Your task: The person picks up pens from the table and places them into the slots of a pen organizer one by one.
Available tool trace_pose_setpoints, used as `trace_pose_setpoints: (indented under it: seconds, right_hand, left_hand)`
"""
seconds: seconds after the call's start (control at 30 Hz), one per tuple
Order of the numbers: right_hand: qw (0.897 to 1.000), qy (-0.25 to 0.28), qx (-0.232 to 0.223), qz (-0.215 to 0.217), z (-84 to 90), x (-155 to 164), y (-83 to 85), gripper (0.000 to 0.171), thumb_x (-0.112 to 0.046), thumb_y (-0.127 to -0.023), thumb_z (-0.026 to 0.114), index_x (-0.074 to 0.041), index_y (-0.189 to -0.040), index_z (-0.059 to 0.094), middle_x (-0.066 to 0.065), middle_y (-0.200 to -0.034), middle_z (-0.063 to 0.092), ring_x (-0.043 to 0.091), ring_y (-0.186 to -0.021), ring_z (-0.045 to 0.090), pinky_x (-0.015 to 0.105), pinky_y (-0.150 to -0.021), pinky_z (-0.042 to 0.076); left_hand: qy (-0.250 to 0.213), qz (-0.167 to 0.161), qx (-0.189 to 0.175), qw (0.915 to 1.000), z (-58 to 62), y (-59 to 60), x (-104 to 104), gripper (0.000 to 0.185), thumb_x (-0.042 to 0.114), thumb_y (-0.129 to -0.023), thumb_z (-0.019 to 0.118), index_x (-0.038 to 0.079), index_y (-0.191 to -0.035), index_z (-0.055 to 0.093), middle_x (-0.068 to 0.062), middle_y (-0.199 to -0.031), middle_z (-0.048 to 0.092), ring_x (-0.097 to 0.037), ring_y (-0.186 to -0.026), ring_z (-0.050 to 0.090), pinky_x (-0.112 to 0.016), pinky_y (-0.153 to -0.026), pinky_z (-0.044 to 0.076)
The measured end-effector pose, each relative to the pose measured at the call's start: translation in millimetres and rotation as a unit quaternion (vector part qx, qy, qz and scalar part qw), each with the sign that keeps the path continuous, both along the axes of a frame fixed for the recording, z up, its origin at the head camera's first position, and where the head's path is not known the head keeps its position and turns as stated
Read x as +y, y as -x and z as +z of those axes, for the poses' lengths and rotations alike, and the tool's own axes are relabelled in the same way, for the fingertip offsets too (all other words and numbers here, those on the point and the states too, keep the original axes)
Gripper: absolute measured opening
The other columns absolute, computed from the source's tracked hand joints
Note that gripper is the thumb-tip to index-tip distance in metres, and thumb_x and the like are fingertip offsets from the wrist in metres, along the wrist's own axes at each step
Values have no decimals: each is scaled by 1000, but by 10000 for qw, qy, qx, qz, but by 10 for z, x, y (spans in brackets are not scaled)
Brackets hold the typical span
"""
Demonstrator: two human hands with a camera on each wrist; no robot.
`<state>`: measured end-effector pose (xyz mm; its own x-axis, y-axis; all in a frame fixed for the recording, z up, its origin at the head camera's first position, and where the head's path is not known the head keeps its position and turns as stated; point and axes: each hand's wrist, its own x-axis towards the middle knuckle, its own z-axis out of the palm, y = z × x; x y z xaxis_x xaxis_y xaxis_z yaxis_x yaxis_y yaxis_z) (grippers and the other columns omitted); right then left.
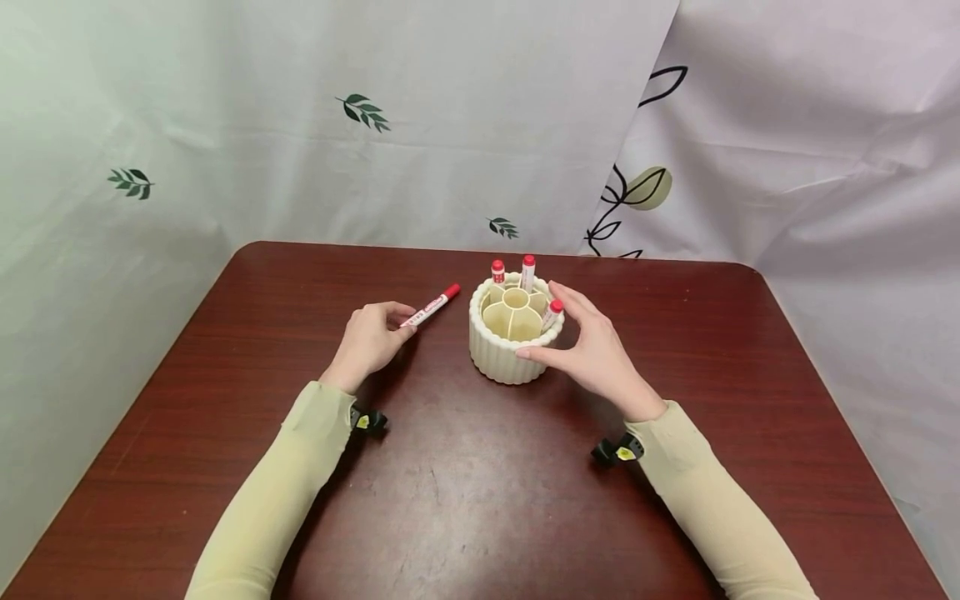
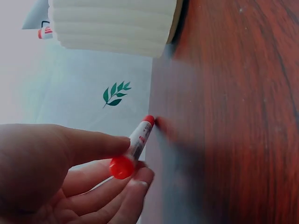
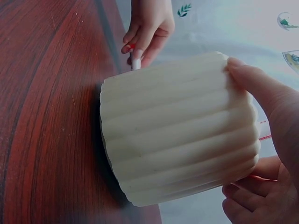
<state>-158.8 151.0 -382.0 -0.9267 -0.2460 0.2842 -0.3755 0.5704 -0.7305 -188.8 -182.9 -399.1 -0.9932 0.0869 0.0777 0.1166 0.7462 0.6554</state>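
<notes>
A cream ribbed round holder (image 1: pixel 510 350) with several compartments stands near the middle of the dark red table (image 1: pixel 465 492). Three red-capped white markers (image 1: pixel 527 272) stick up from its far and right compartments. My right hand (image 1: pixel 592 346) grips the holder's right side, thumb on the near wall (image 3: pixel 240 70), fingers round the far rim. My left hand (image 1: pixel 371 337) pinches the near end of a fourth red-capped marker (image 1: pixel 431 307) lying on the table left of the holder; its end (image 2: pixel 122 166) shows between thumb and fingers. The holder's ribbed wall (image 3: pixel 177 130) fills the right wrist view.
Pale curtains with leaf prints (image 1: pixel 363 110) hang right behind the table's far edge and along both sides. Small black clips (image 1: pixel 617 450) sit at both wrists on the yellow-green sleeves (image 1: pixel 277 500).
</notes>
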Motion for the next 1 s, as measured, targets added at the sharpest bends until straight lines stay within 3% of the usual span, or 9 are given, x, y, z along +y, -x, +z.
trace_pose_setpoints:
  seconds: [0.23,0.4,0.5,0.67,0.87,1.0]
  right_hand:
    - [10000,45,0,-24,-7,7,8,102,-52,-71,91,-15,-155,46,-3,-155,43,18,-141,40,50,-113,36]
    - [10000,51,4,-36,-13,7,20,101,-53,-71,91,-16,-155,46,-4,-155,44,17,-140,40,49,-113,36]
    - [10000,47,0,-30,-13,6,23,101,-53,-71,91,-17,-155,46,-4,-154,44,17,-140,40,49,-112,37]
    - [10000,61,25,-22,-17,9,24,101,-51,-72,91,-16,-155,46,-4,-154,44,17,-141,40,49,-113,36]
    - [10000,51,12,-42,-24,11,26,101,-51,-72,91,-17,-155,46,-4,-154,44,17,-141,39,49,-113,36]
    - [10000,81,21,-41,-28,5,27,101,-51,-72,91,-17,-155,46,-4,-154,44,16,-141,39,48,-113,36]
  left_hand:
    - [-517,357,567,9964,33,-2,-17,27,12,-94,73,4,-120,74,-12,-102,75,-25,-87,72,-41,-76,56]
    - [-1157,776,1093,9842,70,15,-15,27,15,-93,77,7,-119,75,-12,-101,75,-25,-90,72,-40,-81,58]
    - [-1655,1014,1433,9704,93,33,-3,28,16,-92,78,8,-118,75,-10,-101,75,-21,-90,73,-33,-83,58]
    - [-2671,1159,1830,9390,162,46,51,31,19,-89,82,8,-118,75,-7,-101,75,-15,-89,72,-24,-82,57]
    - [-3455,1129,2139,9067,266,16,139,32,13,-86,84,5,-116,74,-10,-104,75,-13,-91,72,-27,-85,57]
    - [-3747,989,2266,8936,377,-58,229,30,6,-86,82,0,-115,74,-12,-104,75,-17,-92,72,-30,-86,58]
